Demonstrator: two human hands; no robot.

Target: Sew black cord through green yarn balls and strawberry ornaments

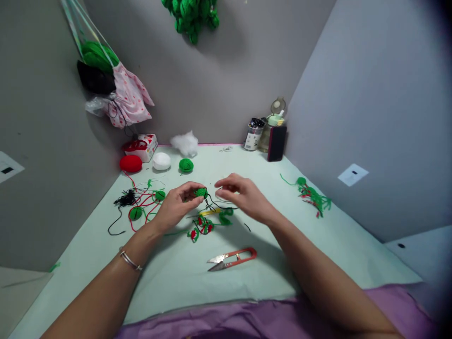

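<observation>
Between the thumb and fingers of my left hand point(178, 202) is a small green crocheted piece point(201, 192) with black yarn point(211, 203) hanging from it. Just to the right, my right hand point(243, 195) is closed in a pinch; whatever its fingertips hold is too small to make out. The black yarn trails down and toward the right hand. Below the hands lie small red, white and green crocheted pieces point(202, 228) on green yarn, beside a strip of yellow point(209, 212). Orange-handled thread snips point(243, 255) rest nearer to me, blades pointing left.
Tangled black yarn point(126, 197) and green discs point(135, 213) lie left. Behind are red point(130, 164), white point(161, 161) and green point(186, 165) yarn balls and white stuffing point(185, 143). A phone point(277, 144) stands back right; green-red crocheted strands point(318, 198) lie right.
</observation>
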